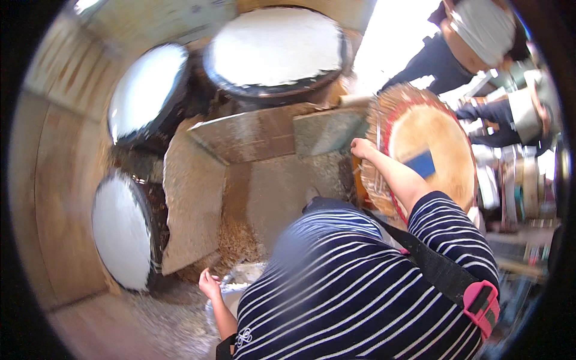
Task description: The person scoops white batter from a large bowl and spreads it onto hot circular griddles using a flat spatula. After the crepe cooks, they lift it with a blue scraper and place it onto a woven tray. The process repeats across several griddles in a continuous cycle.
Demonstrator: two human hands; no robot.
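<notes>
My right hand (362, 148) is at the side of a large drum (436, 139) with a tan hide head, its fingers curled down by the ragged hide edge; whether they grip it cannot be made out. A red band rings the drumhead, and a flat blue square (421, 164) lies on it, partly behind my forearm. Low on the left, my left hand (209, 284) hangs with its fingers loosely bent and nothing visible in it. Near that hand is a whitish container (231, 297), mostly hidden by my striped shirt.
Large round dark-sided drums with white tops (276, 47) (148, 92) (121, 231) stand along the wooden walls. Upright boards (195, 198) (252, 135) edge the dusty floor (279, 193). Two people (463, 49) (513, 112) stand beyond the hide drum, near cluttered shelving (522, 184).
</notes>
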